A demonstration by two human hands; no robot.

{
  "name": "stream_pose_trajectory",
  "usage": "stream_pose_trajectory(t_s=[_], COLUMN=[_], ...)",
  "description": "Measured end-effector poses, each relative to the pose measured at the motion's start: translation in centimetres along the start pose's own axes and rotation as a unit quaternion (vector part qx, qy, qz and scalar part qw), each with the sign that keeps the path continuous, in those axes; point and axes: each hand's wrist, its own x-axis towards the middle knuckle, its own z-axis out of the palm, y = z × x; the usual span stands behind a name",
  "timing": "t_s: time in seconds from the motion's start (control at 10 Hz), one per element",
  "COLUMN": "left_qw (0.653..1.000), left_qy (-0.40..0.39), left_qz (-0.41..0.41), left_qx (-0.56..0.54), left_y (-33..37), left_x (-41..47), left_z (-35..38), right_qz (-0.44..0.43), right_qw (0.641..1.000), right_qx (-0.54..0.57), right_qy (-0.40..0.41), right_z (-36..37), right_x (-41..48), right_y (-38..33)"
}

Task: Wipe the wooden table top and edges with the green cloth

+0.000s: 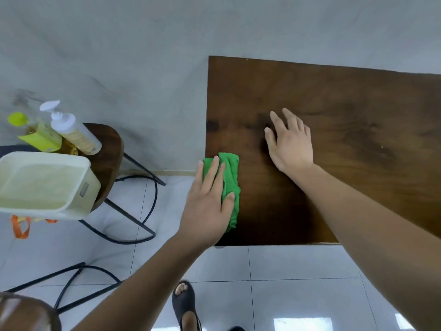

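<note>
bright, even | glare on floor tiles (303, 324) | wide-angle edge bending

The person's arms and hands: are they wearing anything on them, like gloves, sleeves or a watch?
Nothing shows. The left hand and right hand are bare: no gloves, rings or watch. The left forearm and right forearm are uncovered as far as the picture reaches; no sleeve comes into view.

Looks like a plain room in a home: glossy pale floor tiles (298, 263), a bare grey wall (119, 56), and a dark wooden table (346, 111) set against it. Beside it a stool (111, 149) carries a tub (43, 185), a pump bottle (76, 133) and a yellow bottle (39, 138). A foot stands in a black sandal (185, 305).
</note>
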Motion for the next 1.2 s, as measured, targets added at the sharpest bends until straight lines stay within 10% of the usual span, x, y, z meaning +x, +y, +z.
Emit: stream_pose_trajectory(t_s=[0.3,1.2], left_qw=[0.98,0.993], left_qy=[-0.002,0.034], left_qz=[0.052,0.034], left_qx=[0.192,0.107], left_y=[4.1,17.9], left_x=[5.4,11.5], left_z=[2.2,7.6], right_qz=[0.065,-0.049], right_qw=[0.993,0.994], right_qx=[0.102,0.087], right_qy=[0.001,-0.041], right_z=[-1.2,-2.6], right_x=[-4.6,-7.4], right_y=[3.1,17.6])
